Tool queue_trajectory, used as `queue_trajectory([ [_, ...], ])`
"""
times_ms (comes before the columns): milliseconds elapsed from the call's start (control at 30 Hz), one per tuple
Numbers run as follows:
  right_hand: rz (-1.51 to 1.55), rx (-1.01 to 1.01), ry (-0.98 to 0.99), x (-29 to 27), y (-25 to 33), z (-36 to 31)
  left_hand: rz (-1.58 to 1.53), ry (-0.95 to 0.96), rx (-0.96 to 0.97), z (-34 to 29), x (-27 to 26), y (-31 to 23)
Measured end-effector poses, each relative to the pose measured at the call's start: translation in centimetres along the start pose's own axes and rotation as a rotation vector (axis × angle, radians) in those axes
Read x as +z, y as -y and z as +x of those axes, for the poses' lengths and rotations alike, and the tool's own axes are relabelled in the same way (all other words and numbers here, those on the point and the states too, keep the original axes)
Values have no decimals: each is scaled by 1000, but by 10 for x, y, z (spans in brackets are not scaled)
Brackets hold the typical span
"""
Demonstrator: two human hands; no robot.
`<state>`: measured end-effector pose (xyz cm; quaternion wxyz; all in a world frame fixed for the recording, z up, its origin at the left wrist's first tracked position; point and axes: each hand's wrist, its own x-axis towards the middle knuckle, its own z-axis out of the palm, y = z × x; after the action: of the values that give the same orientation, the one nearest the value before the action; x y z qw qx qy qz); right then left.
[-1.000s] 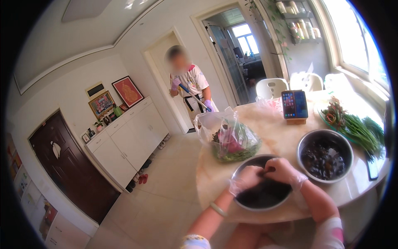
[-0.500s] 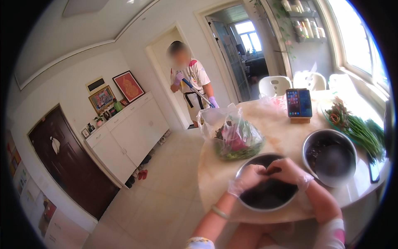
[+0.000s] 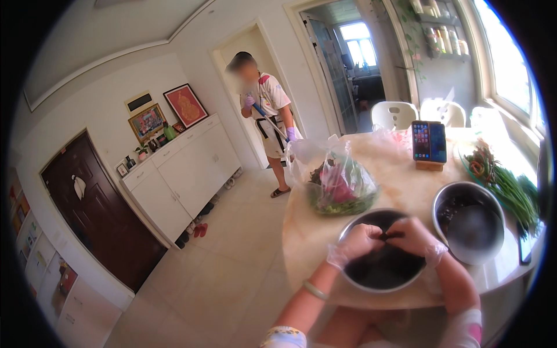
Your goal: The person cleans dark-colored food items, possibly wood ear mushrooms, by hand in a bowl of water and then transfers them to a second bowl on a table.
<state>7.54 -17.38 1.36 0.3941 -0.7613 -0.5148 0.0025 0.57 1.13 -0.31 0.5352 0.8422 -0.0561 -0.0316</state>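
A small dark piece [image 3: 384, 236] is pinched at the fingertips of both hands, just above the steel bowl [image 3: 380, 289], over the middle of its opening. The left hand [image 3: 361, 240] comes over the bowl's left side with its fingers closed on the piece, and the right hand [image 3: 409, 236] comes over the bowl's right side, its thumb and fingers closed on the same piece, so that the two hands almost meet. What the piece is cannot be told. Both hands wear thin clear gloves, and a pale bracelet [image 3: 315, 290] circles the left wrist. The bowl holds something dark, its surface too dim to make out, and stands near the close edge of the table [image 3: 307, 239]. Just right of the bowl is a second bowl [image 3: 434, 216], also with dark contents, partly hidden by a blurred grey patch. Right of the bowl and farther off lies a bundle of long green stalks [image 3: 512, 196], with reddish-brown pieces [image 3: 479, 164] at its far end. Beyond the bowl and a little left sits a clear plastic bag [image 3: 355, 177] with leafy greens and something reddish inside. Farther beyond the bowl, to its right, a phone [image 3: 429, 141] with a lit screen stands on a wooden stand [image 3: 429, 166]. Well beyond the bowl, to its left, another person [image 3: 270, 98] in purple gloves grips a blue-handled pole [image 3: 260, 110].
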Motion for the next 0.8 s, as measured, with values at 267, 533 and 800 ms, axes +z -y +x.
queue_trajectory([
  [267, -20, -18, 11, 0, 4, 2, -104, -18, -16, -1, -2, 0],
  [533, 30, 19, -74, -1, -1, 0, -154, -69, 8, 1, -4, 2],
  [800, 55, 87, -134, 2, -8, 1, -244, -80, -14, 1, -6, 2],
])
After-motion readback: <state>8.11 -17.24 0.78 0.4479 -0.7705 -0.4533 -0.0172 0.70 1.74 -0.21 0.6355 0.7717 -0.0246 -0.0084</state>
